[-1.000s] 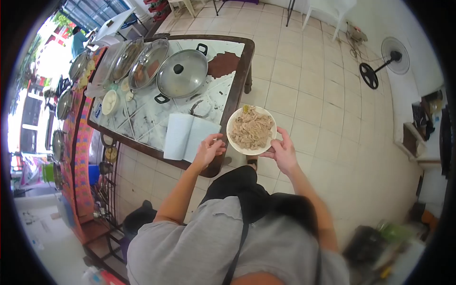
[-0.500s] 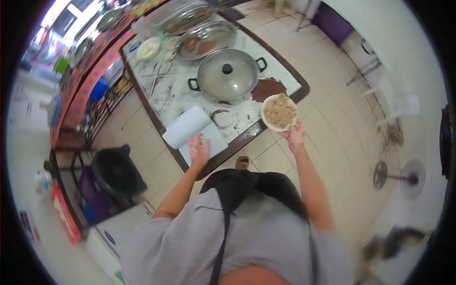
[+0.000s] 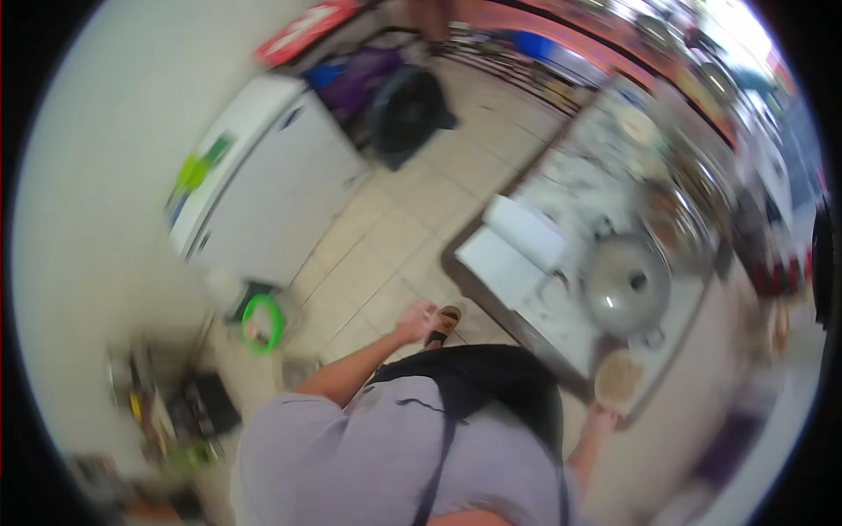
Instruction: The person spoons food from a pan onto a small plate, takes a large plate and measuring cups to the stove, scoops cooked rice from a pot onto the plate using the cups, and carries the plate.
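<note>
A shallow pale bowl (image 3: 620, 380) of light brown, crumbly-looking food is gripped at its near rim by my right hand (image 3: 600, 419), beside the table's near right corner. My left hand (image 3: 419, 322) hangs over the floor, left of the table and near my foot. Motion smears its fingers, and no object shows in it. A large lidded pan (image 3: 626, 285) with a black knob stands on the table (image 3: 574, 337), close to the bowl. Left of the pan lies a roll of white paper towel (image 3: 526, 231), partly unrolled.
Metal trays (image 3: 674, 223) holding food stand behind the pan. A white chest freezer (image 3: 272, 188) is against the left wall, with a dark bin (image 3: 408, 118) beyond it. A green-rimmed bucket (image 3: 263, 324) sits on the tiled floor. Racks of kitchenware line the back.
My view has swung to the left, bringing the freezer and bucket into sight. My left hand has come away from the paper towel. The bowl stays in my right hand.
</note>
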`<state>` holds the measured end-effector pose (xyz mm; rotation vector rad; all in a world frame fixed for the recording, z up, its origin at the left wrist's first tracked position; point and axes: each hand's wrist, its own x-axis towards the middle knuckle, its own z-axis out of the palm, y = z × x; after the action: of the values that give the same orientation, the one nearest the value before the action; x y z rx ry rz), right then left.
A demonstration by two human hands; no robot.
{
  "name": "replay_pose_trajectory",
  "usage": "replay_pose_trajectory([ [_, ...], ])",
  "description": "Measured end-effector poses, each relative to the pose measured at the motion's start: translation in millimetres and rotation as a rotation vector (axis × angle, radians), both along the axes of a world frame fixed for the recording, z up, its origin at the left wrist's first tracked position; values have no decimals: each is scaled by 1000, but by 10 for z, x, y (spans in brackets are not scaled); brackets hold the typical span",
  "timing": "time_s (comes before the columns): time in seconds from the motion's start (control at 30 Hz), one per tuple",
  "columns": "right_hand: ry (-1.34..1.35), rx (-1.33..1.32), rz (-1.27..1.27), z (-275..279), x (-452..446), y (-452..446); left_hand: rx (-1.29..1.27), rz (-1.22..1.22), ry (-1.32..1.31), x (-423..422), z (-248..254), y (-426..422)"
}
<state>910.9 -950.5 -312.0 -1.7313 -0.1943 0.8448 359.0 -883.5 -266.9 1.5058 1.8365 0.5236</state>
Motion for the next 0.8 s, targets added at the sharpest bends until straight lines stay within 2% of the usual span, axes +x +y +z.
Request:
replay_pose_trajectory([
  [0.07, -272, -345, 68, 151, -196, 127, -144, -206, 33, 108, 249, -529],
  [0.1, -504, -427, 199, 46, -167, 39, -173, -216, 57, 57, 144, -827],
  [0.13, -516, -365, 379, 151, -341, 69, -201, -231, 74, 26, -168, -1153],
  [0.2, -229, -145, 901, 671, -1064, 248, -432, -345, -4, -123, -914, -1738],
  [0.23, -127, -79, 1180, 950, -1454, 319, -565, -353, -56, -154, -906, -2013],
  [0.27, -138, -16, 1390, 1130, -1848, 339, -698, -360, -99, -189, -881, -2278],
  [0.33, -236, 100, 1867, 1389, -2603, 404, -781, -246, -149, -260, -704, -2752],
  [0.37, 3, 298, 2023, 1177, -2929, 344, -765, -157, -157, -276, -623, -2974],
  [0.4, 125, 187, 2188, 1017, -3136, 280, -748, -72, -169, -332, -567, -3168],
  [0.43, 85, 496, 2382, 775, -3438, 194, -731, 12, -172, -383, -502, -3378],
  [0.47, 99, 534, 2511, 701, -3688, 67, -708, 93, -175, -440, -462, -3590],
  [0.57, 125, 370, 2752, 564, -4362, -337, -659, 354, -201, -660, -296, -4317],
  [0.7, 130, 248, 2900, 287, -5127, -837, -642, 598, -217, -959, -170, -5156],
  [0.73, 144, 220, 2916, 425, -5288, -896, -644, 635, -220, -1033, -149, -5301],
  [0.8, 244, 84, 2915, 1375, -5671, -987, -648, 684, -223, -1202, -120, -5510],
])
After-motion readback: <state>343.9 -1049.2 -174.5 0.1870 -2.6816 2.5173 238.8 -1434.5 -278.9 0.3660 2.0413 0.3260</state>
